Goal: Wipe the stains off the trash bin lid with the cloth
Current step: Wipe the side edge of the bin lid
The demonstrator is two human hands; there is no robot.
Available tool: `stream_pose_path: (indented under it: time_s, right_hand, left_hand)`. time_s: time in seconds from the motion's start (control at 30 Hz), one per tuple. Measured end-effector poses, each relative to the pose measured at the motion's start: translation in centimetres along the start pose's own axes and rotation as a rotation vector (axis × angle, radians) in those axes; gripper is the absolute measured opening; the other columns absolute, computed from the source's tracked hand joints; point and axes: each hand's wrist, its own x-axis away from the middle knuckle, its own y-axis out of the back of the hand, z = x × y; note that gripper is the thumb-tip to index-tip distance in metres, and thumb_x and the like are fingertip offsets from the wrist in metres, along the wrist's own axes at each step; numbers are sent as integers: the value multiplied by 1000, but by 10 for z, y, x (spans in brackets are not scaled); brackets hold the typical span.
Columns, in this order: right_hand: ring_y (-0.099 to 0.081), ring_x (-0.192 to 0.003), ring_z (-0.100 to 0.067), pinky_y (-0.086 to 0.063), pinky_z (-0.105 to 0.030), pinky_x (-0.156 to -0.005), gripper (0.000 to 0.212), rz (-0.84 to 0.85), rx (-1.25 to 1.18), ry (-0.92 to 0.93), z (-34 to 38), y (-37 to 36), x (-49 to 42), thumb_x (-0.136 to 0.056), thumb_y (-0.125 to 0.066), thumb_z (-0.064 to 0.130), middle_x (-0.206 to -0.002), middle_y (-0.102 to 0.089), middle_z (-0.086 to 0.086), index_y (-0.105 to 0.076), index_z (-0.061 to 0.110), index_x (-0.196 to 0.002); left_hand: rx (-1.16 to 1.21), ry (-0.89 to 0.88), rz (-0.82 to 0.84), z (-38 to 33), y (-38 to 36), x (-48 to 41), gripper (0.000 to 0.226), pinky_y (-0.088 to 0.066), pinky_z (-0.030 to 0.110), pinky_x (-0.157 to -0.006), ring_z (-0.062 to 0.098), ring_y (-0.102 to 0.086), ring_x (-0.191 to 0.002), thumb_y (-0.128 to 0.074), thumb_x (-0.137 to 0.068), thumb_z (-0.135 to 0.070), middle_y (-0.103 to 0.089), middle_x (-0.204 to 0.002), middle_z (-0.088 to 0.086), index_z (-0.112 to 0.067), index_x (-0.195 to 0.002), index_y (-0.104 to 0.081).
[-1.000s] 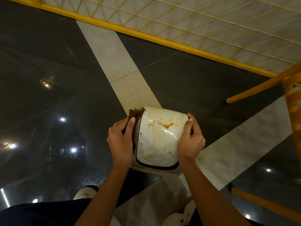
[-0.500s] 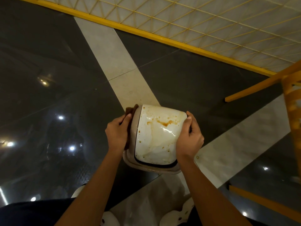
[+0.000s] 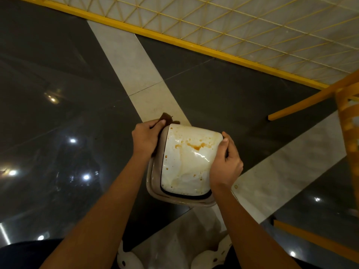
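Note:
A white trash bin lid point(image 3: 186, 167) with brown stains and splashes sits on a beige bin rim point(image 3: 153, 183) above the dark floor. My left hand point(image 3: 145, 138) is at the lid's left side and holds a dark brown cloth point(image 3: 168, 119), which sticks out past its fingertips at the lid's far left corner. My right hand point(image 3: 226, 164) grips the lid's right edge, thumb on top. The largest stain point(image 3: 196, 146) lies near the far edge of the lid.
The bin stands on a glossy dark floor point(image 3: 58, 133) crossed by pale tile strips point(image 3: 134, 61). A yellow-framed mesh panel point(image 3: 233, 26) runs along the back. A yellow chair point(image 3: 347, 121) stands at the right. My white shoes point(image 3: 128, 261) show at the bottom.
My left hand with the cloth slid away from me along the lid's left side toward its far corner. My right hand kept its hold on the right edge.

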Motion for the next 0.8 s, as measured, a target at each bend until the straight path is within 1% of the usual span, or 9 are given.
stream_pose_path:
  time_s: [0.07,0.13,0.23,0.33,0.4,0.5,0.57,0.67,0.8]
  right_hand:
    - [-58,-100,-4,-45,-13,-79,31,-9,2,10,0,-1,1,-97,-41,32,-116,-63,9,-60,26,-120]
    - [-58,-100,-5,-45,-13,-79,30,-18,4,26,0,-1,1,-97,-41,32,-116,-64,9,-61,26,-120]
    - [-59,-101,-6,-47,-17,-81,31,-17,7,17,0,-2,-1,-97,-41,33,-116,-64,9,-61,27,-120]
    - [-57,-99,-3,-43,-11,-76,32,1,-3,2,-1,-1,0,-97,-40,34,-116,-63,10,-60,27,-121]
    - [-58,-99,-3,-43,-10,-75,32,-3,-5,3,-1,-1,1,-97,-40,34,-116,-64,9,-60,27,-121]
    - [-58,-102,-6,-45,-15,-80,30,-19,5,21,-1,-2,1,-97,-42,33,-117,-64,8,-61,28,-120]
    - [-58,-101,-6,-45,-15,-79,30,-18,8,28,-1,-2,0,-97,-42,33,-117,-64,8,-60,28,-120]
    - [-57,-97,-3,-40,-6,-73,31,-5,8,9,-2,-1,-1,-97,-41,33,-116,-63,10,-60,27,-121]
    - [-58,-102,-5,-46,-15,-80,30,-17,4,27,-2,-1,1,-97,-41,32,-118,-63,9,-60,26,-121]
  left_hand:
    - [86,2,-4,7,7,8,24,-44,21,-82,1,-59,-86,-63,-86,-29,-67,-90,-11,-20,-108,-69]
    - [143,48,-21,19,14,15,20,-47,26,-82,6,-61,-88,-64,-85,-31,-66,-85,-13,-27,-104,-69]
    - [45,97,-27,20,9,8,27,-43,24,-80,9,-57,-89,-61,-87,-31,-65,-90,-8,-20,-110,-67]
    - [17,79,19,4,5,0,28,-43,24,-83,10,-56,-91,-60,-88,-28,-65,-96,-2,-15,-112,-66]
    - [71,60,32,5,9,5,26,-47,28,-85,12,-60,-92,-62,-87,-29,-67,-93,-5,-17,-109,-68]
    - [175,73,13,19,17,19,17,-48,28,-82,9,-61,-89,-62,-86,-32,-68,-88,-9,-28,-101,-69]
    - [129,85,14,20,15,16,19,-47,28,-83,10,-60,-90,-60,-87,-32,-67,-91,-5,-26,-104,-68]
    - [-14,100,43,6,5,-2,28,-44,27,-84,14,-57,-92,-59,-89,-31,-67,-99,4,-15,-111,-67]
    - [-33,-18,40,-6,6,6,26,-46,27,-86,11,-59,-90,-58,-89,-28,-68,-96,0,-15,-110,-68]
